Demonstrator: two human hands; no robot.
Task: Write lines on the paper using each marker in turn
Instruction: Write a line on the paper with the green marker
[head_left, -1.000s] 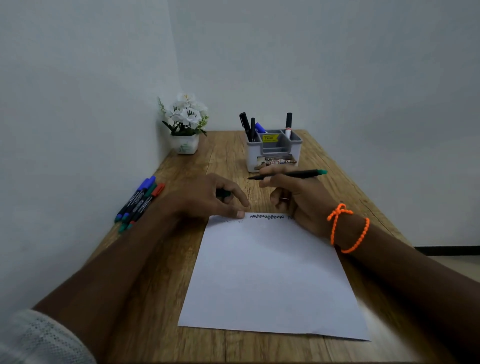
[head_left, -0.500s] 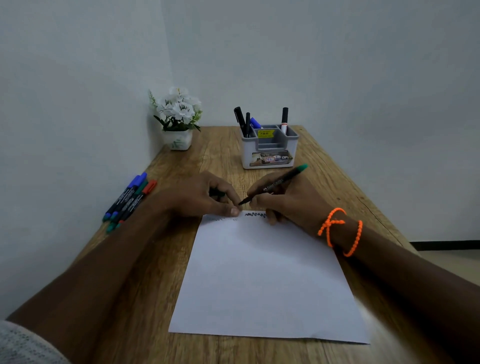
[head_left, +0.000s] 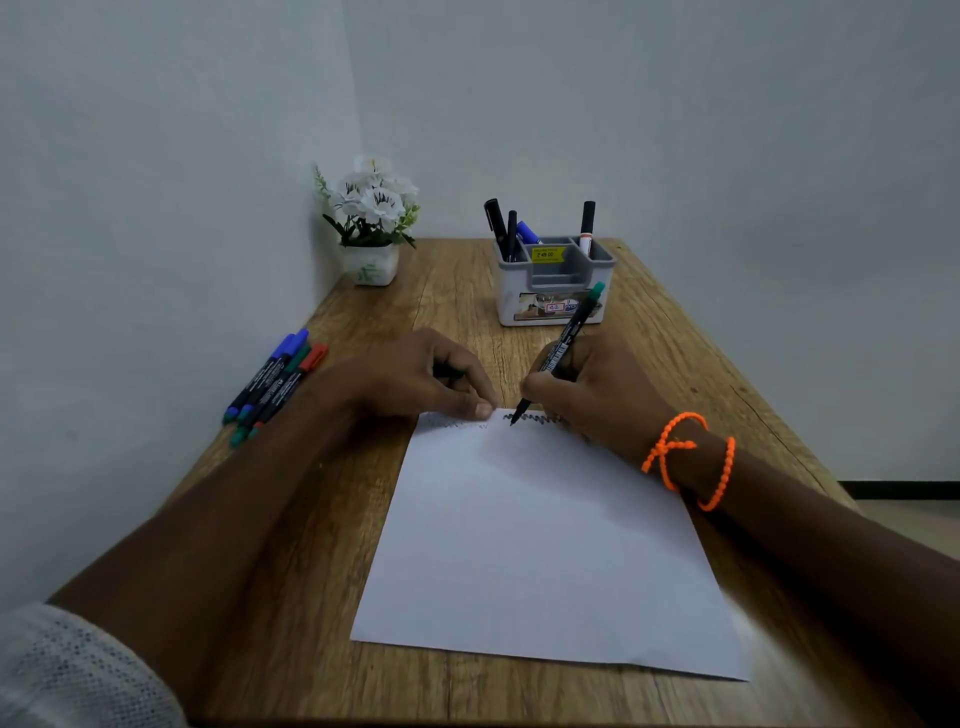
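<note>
Right hand (head_left: 587, 395) has swung the green-capped marker (head_left: 563, 348) from lying flat above the sheet to steeply tilted, tip now on the paper (head_left: 540, 540) at the left end of the dark zigzag line (head_left: 535, 418). Fingers curl round the barrel, cap end pointing away toward the pen organizer (head_left: 553, 291) beyond the hand. Left hand (head_left: 415, 379) presses the sheet's top-left corner, fingers curled over a small dark object (can't tell what). Spare markers (head_left: 275, 387) lie on the surface (head_left: 291, 597) left of the left hand. Flower pot (head_left: 371, 262) sits far beyond it. Orange bracelet (head_left: 685, 460) on the right wrist.
</note>
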